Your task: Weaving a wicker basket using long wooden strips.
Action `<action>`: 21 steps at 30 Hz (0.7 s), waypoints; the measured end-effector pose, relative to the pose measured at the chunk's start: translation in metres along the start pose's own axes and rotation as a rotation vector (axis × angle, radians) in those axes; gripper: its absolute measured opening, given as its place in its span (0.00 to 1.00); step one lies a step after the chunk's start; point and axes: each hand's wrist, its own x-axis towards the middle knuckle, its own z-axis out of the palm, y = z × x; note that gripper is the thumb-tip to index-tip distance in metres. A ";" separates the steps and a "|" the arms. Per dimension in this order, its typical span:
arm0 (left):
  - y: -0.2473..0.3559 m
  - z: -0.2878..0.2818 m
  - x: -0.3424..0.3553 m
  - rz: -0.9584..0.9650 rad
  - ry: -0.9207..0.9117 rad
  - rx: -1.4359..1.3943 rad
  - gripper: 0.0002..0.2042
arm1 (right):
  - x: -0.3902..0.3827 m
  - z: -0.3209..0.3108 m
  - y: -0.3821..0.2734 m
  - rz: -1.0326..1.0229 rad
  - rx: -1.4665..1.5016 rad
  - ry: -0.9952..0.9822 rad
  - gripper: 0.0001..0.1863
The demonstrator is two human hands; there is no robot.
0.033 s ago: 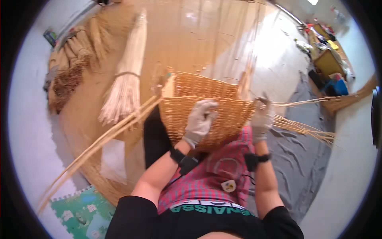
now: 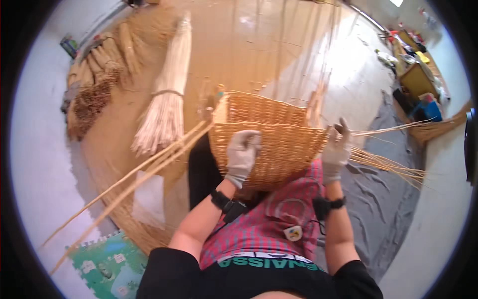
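Observation:
A honey-coloured wicker basket (image 2: 279,154) rests on my lap, its opening tilted away from me. My left hand (image 2: 242,155), in a pale work glove, is in front of the near wall toward its left end. Its fingers curl inward, and whatever they hold is hidden. At the basket's right corner is my gloved right hand (image 2: 337,152), beside the rim, with fingers raised and apart. Thin willow rods (image 2: 386,164) stick out past it to the right. Longer rods (image 2: 144,172) stretch from the left corner down to the lower left. More upright rods (image 2: 315,104) rise behind the far right corner.
A tied bundle of peeled rods (image 2: 168,99) lies on the floor ahead to the left. Darker bundles (image 2: 94,89) line the left wall. Grey cloth (image 2: 378,209) covers the floor at right, with a cluttered shelf (image 2: 418,79) beyond. A green foam mat (image 2: 109,264) is at lower left.
My left hand has shifted left along the basket's near wall. The right hand stays at the corner, its fingers now lifted higher. The whole scene sits slightly further right in the picture.

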 end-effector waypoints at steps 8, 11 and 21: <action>0.023 -0.135 0.015 0.246 0.168 0.742 0.05 | -0.132 0.086 -0.134 -0.751 0.576 -1.021 0.17; 0.047 -0.124 0.019 -0.104 -0.015 0.134 0.04 | -0.138 0.106 -0.159 -0.846 0.565 -0.847 0.17; 0.085 -0.135 -0.010 -0.172 0.287 -0.653 0.09 | -0.139 0.112 -0.166 -0.913 0.684 -0.889 0.20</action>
